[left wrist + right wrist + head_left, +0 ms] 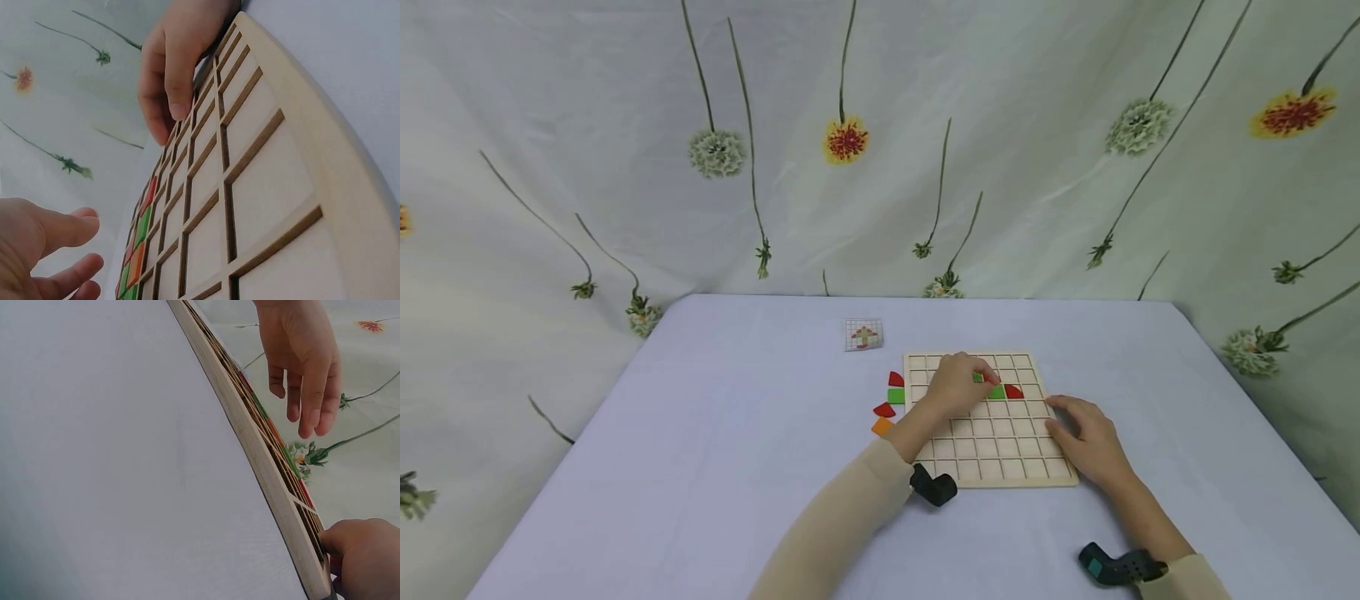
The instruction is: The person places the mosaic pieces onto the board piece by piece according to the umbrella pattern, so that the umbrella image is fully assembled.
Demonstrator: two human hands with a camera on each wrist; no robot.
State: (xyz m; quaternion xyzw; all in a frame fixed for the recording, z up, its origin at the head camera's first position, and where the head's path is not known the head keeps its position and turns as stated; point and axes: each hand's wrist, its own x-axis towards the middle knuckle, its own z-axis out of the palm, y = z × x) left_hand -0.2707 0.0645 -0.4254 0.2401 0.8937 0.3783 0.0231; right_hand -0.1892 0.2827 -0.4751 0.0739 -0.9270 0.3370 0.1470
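Note:
A square wooden grid board (1000,471) lies on the table. My left hand (958,385) is above its upper half, close over the coloured tiles. In the left wrist view the thumb and fingers of that hand (47,244) are apart, with nothing between them. Set in the grid are a green tile (996,392), a red rounded tile (1014,392) and, in the left wrist view, an orange tile (135,256); the hand hides some from the head camera. My right hand (1090,442) holds the board's right edge, its thumb (340,536) on the rim.
Loose pieces lie left of the board: red rounded pieces (883,410), a green one (896,396) and an orange one (882,426). Behind them is a small card (863,334) printed with a coloured figure on a grid. A flower-patterned cloth (1022,208) hangs behind the table.

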